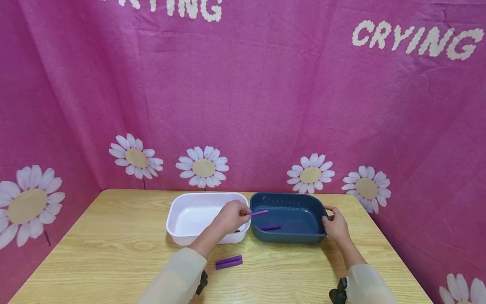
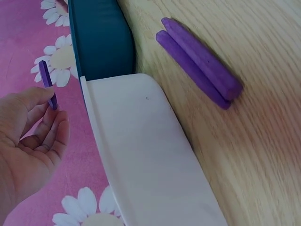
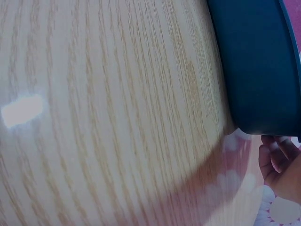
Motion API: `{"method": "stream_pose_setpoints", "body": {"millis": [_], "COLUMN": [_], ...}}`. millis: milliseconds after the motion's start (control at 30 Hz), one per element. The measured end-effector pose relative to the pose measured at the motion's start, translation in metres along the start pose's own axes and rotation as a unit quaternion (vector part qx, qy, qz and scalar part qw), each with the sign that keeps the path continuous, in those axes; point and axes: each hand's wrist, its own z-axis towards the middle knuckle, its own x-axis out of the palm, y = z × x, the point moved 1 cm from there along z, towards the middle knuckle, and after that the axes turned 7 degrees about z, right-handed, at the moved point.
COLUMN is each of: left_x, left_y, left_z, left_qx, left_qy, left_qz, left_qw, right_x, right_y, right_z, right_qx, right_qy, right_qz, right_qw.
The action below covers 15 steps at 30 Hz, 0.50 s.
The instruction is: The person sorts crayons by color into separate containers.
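My left hand pinches a slim purple stick by one end, above where the two basins meet. The stick's free end reaches over the dark blue basin; in the left wrist view thumb and fingers pinch the same stick. Another purple stick lies inside the blue basin. At that basin's right end, my right hand grips the rim. A white basin stands to its left, beneath my left hand. A small dark piece shows in it, mostly hidden by the wrist.
Two purple sticks lie side by side on the wooden table, in front of the white basin. A pink cloth with daisies and white lettering hangs behind the table and along its sides.
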Motion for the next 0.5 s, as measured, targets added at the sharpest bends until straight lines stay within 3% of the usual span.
{"method": "stream_pose_setpoints", "body": {"millis": [500], "left_x": [0.011], "left_y": [-0.003], "left_z": [0.015], "left_qx": [-0.015], "left_qy": [0.008], "left_qz": [-0.004], "left_qw": [0.9999], "right_x": [0.000], "right_y": [0.003], "right_z": [-0.002], "right_qx": [0.003], "right_qy": [-0.005], "right_qz": [-0.006], "right_qw": [1.000]}}
